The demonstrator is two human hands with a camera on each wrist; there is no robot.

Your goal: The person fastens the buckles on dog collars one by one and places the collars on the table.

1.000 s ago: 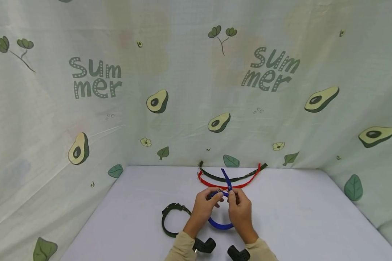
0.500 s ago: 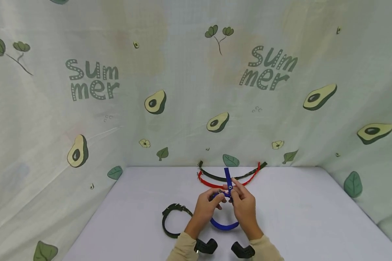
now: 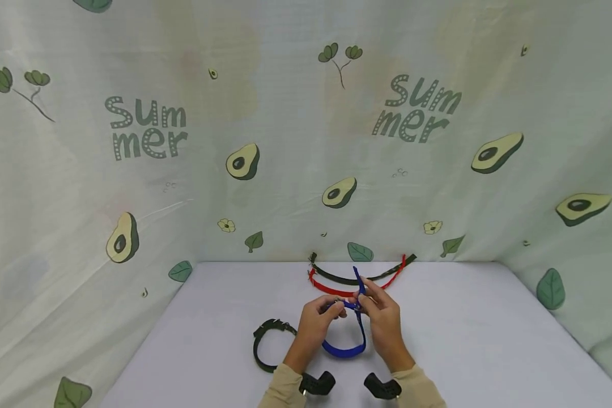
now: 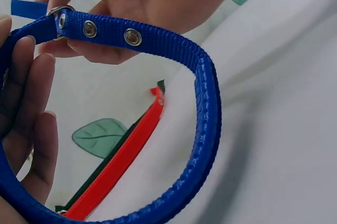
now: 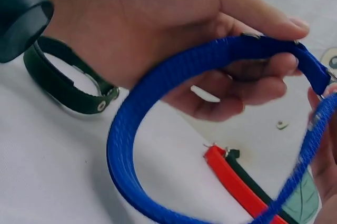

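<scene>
Right hand [image 3: 385, 324] pinches blue strap [image 4: 111, 31] threaded through ring [image 4: 63, 8].

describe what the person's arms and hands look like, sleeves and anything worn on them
The left hand and right hand wear no gloves. Both arms have plain beige sleeves ending near the wrists. A black, angular device sits by each wrist; no cable shows.

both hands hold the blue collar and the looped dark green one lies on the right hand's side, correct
No, the head view shows the looped dark green collar on the side of the left hand, not the right hand. Both hold the blue collar.
</scene>
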